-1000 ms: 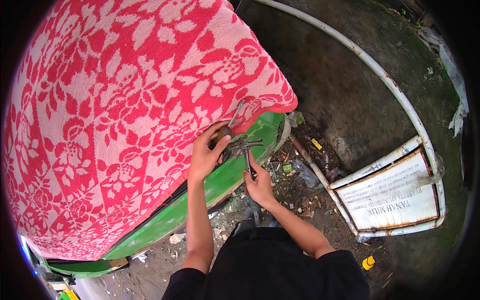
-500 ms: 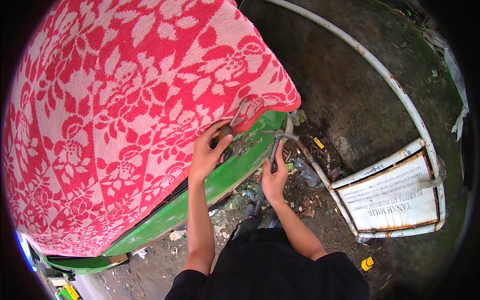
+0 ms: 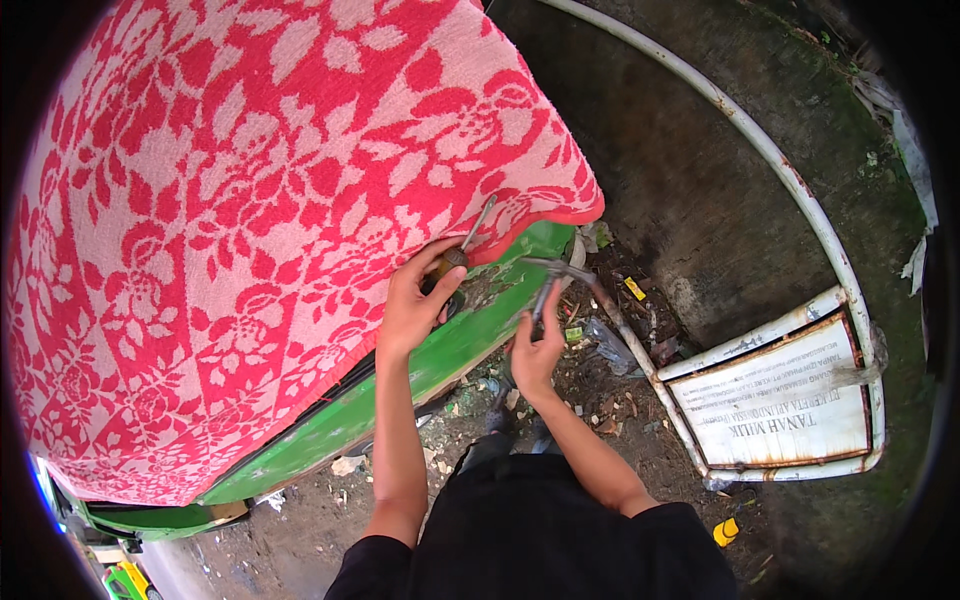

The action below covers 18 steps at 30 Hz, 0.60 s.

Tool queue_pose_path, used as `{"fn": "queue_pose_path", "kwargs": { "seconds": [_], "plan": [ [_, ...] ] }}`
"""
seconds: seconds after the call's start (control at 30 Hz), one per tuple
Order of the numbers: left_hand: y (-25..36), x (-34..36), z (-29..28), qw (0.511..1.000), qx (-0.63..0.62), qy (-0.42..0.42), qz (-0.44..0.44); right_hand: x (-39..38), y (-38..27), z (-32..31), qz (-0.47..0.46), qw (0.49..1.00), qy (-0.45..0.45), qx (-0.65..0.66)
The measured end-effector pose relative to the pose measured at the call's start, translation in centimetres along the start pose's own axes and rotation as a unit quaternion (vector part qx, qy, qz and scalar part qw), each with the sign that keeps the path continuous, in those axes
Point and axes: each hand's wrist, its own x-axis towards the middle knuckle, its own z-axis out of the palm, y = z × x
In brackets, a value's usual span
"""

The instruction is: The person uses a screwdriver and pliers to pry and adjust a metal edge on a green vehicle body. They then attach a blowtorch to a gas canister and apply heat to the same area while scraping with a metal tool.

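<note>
Gripping a hammer (image 3: 556, 268), the right hand (image 3: 537, 355) has shifted away from the screwdriver (image 3: 455, 257), which the left hand (image 3: 408, 310) clasps at the red-and-pink blanket (image 3: 250, 200)'s edge above the green panel (image 3: 455, 358), so the tools now stand apart.
</note>
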Motion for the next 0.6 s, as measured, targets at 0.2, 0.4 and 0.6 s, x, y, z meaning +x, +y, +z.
{"fn": "queue_pose_path", "kwargs": {
  "seconds": [0.2,0.4,0.6],
  "plan": [
    [-1.2,-0.6,-0.3,1.0,0.001,0.005,0.017,-3.5,4.3,-1.7,0.103,0.993,-0.043,0.044],
    [-3.9,-3.3,0.7,1.0,-0.005,0.021,-0.002,-2.3,6.5,-10.1,0.185,0.975,-0.093,0.087],
    [-8.4,-8.4,3.8,0.989,-0.101,0.038,-0.101,-4.0,9.9,-14.7,0.271,0.95,-0.105,0.114]
  ]
}}
